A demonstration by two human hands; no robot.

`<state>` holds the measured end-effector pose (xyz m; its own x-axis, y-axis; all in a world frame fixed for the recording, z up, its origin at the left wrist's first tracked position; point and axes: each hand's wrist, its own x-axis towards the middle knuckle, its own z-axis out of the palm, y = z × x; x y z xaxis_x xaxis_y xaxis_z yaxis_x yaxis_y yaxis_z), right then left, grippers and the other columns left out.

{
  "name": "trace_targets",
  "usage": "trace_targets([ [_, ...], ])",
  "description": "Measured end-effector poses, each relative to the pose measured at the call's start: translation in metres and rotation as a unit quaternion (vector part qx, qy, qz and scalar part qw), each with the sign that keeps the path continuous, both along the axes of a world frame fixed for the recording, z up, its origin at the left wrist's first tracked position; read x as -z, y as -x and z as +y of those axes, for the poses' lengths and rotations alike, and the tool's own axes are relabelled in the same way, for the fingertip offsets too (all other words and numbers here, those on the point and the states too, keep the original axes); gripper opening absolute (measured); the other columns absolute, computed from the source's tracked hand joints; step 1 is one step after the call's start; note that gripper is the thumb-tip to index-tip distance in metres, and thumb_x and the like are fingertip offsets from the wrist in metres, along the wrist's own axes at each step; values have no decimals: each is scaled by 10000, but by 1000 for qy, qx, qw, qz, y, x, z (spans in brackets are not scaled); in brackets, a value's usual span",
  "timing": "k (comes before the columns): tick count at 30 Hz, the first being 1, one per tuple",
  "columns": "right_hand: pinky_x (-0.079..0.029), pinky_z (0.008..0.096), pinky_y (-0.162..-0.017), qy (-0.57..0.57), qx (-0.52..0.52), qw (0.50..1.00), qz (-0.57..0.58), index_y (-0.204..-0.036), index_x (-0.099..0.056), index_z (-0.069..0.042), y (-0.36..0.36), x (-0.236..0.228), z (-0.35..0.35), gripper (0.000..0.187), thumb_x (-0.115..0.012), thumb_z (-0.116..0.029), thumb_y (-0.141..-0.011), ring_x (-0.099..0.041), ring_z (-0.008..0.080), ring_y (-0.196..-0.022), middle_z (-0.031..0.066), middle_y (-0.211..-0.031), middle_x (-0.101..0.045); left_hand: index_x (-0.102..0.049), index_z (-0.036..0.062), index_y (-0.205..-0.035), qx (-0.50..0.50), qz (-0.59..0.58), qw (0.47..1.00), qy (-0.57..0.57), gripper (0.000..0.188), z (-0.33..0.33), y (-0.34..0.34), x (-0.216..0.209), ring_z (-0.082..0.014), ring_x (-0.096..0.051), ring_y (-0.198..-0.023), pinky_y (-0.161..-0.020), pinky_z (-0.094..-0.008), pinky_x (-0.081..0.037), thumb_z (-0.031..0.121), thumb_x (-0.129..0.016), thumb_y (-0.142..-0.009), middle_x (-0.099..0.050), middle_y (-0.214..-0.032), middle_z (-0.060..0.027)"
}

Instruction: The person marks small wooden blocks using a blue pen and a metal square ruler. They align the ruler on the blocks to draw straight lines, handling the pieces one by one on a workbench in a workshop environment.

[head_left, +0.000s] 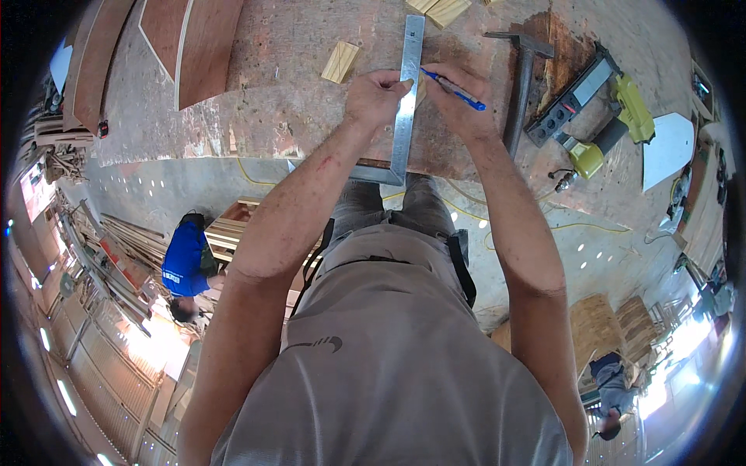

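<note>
My left hand (373, 99) is closed on a metal try square (402, 128), its thumb and fingers at the blade's left edge. The long blade runs away from me over the table, and its stock lies by the table's near edge. In my right hand (465, 109) is a blue pen (468, 101), its tip close to the blade's right edge. A bit of pale wood shows beneath the blade between my hands; most of it is hidden. Just beyond my left hand lies a small wood block (340, 62).
On the worn table (287, 85), a hammer (518, 101) and a yellow-green nail gun (598, 116) lie to the right. Brown boards (206, 50) are at the left, more wood blocks (447, 9) at the far edge. Two people work in the background, one in blue (185, 256).
</note>
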<state>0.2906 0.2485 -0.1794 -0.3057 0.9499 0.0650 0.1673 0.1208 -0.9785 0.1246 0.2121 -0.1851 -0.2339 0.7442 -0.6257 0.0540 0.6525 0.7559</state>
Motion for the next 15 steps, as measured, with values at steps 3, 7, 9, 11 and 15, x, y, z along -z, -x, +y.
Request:
trace_targets([
  [3,-493,245,-660,17,-34,999,-3,-1010,-700,-57,-6,-8,-4,196,-707,-38,-815,-619,104,-740,55,-824,-668,-723,23,-986,4,4,1000,18,212,2,-1,-10,-80,-586,-615,-551,-246,-477,163,-738,-828,-687,-765,-30],
  [7,-490,250,-656,40,-40,998,-29,-1016,-702,-55,-5,-17,-4,196,-702,-46,-821,-615,110,-743,57,-831,-662,-725,25,-981,2,7,1000,-10,203,0,-1,-3,-73,-564,-581,-509,-244,-457,159,-738,-829,-674,-744,-21],
  [9,-491,255,-656,55,-33,998,-16,-1012,-703,-55,-3,-10,1,192,-705,-56,-819,-616,107,-744,58,-828,-665,-725,25,-979,-3,-10,1000,-10,200,0,-1,1,-71,-556,-575,-501,-246,-450,157,-738,-829,-668,-736,-18],
  [11,-495,261,-660,91,-24,995,28,-1003,-705,-56,-4,-1,1,192,-716,-74,-813,-618,104,-748,60,-824,-670,-726,24,-976,-8,-36,999,-4,194,1,-1,3,-71,-551,-576,-501,-249,-448,152,-737,-830,-662,-729,-16],
  [15,-497,255,-665,113,-91,987,-66,-986,-703,-57,-11,-18,-16,184,-724,-96,-807,-607,82,-741,40,-810,-676,-727,24,-973,-4,-25,1000,-9,189,-1,3,8,-71,-551,-578,-500,-246,-447,151,-731,-834,-663,-730,-16],
])
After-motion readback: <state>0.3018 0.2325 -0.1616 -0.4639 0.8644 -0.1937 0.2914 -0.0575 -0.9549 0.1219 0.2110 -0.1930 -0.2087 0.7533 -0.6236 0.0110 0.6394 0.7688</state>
